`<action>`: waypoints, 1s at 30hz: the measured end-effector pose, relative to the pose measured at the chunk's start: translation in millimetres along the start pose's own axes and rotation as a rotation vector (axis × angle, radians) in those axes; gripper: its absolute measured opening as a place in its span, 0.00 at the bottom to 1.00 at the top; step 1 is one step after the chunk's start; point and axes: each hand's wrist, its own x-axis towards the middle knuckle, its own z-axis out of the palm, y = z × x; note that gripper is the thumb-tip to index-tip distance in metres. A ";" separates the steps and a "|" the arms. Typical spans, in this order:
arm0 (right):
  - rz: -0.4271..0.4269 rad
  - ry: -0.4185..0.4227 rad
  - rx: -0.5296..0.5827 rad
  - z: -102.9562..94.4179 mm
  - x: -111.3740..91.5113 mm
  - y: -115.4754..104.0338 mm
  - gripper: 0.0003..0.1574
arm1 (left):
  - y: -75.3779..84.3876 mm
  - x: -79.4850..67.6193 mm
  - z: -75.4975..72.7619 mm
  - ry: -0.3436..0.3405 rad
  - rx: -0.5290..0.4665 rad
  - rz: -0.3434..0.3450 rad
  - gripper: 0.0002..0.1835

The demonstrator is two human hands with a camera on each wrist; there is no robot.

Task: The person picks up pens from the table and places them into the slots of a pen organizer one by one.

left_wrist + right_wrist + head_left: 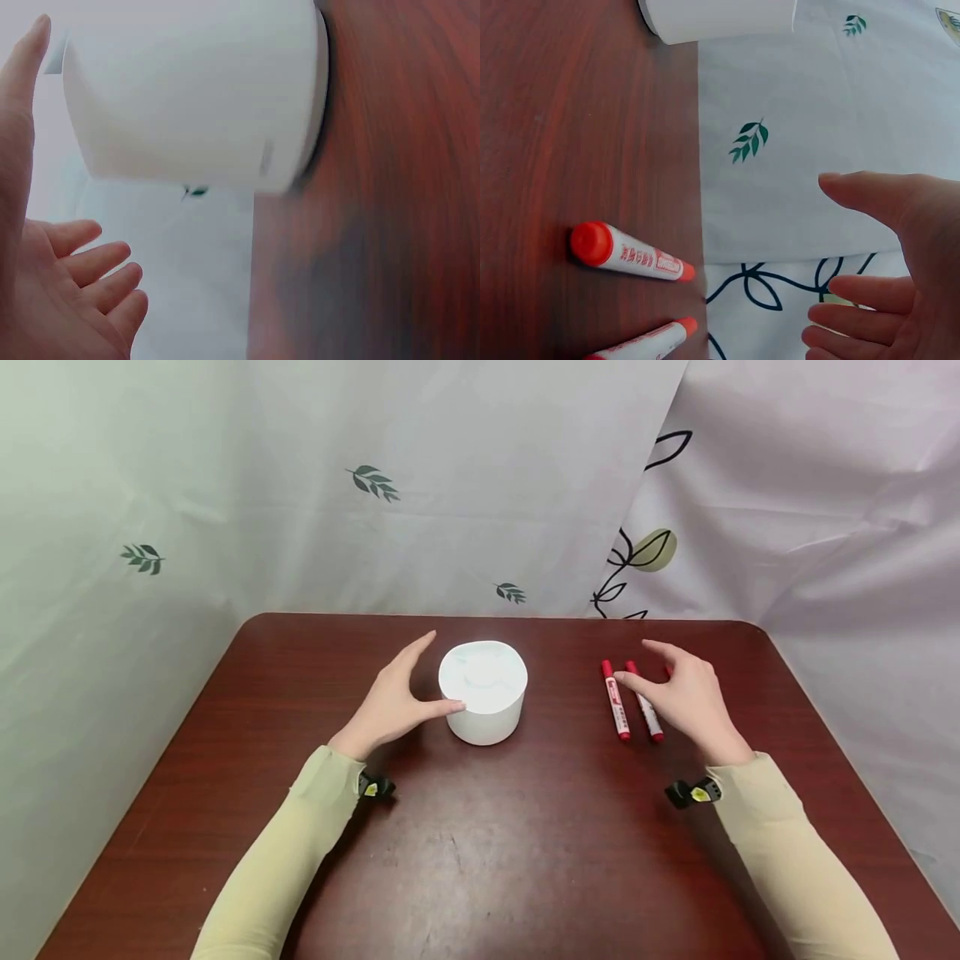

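A white rounded container stands on the dark red wooden table. To its left my left hand hovers with thumb and fingers spread, the thumb overlapping the container's near rim in the head view. The left wrist view shows the container's side large, beyond the open palm. My right hand hangs over the right part of the table, fingers parted and holding nothing. Under and beside it lie red-capped white markers, one marker to the left and another marker close by. A further red tip is mostly hidden by that hand.
Behind the table hangs a pale curtain with leaf prints, and more cloth falls along both sides. The table has rounded far corners. Each wrist wears a small black strap device, near the sleeve cuff.
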 end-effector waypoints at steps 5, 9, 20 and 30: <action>0.014 -0.014 0.027 1.3 -8.2 4.6 0.46 | 7.4 2.8 13.6 0.027 -0.076 0.002 0.63; -0.006 -0.025 0.018 8.6 -15.7 9.4 0.44 | 10.5 4.0 23.6 0.045 -0.114 0.012 0.64; 0.015 -0.124 0.021 38.0 -21.5 21.4 0.36 | 12.8 2.2 27.1 0.053 -0.139 0.000 0.62; -0.058 -0.133 -0.058 48.9 -16.7 24.9 0.26 | 15.1 2.2 24.1 0.040 -0.145 -0.005 0.61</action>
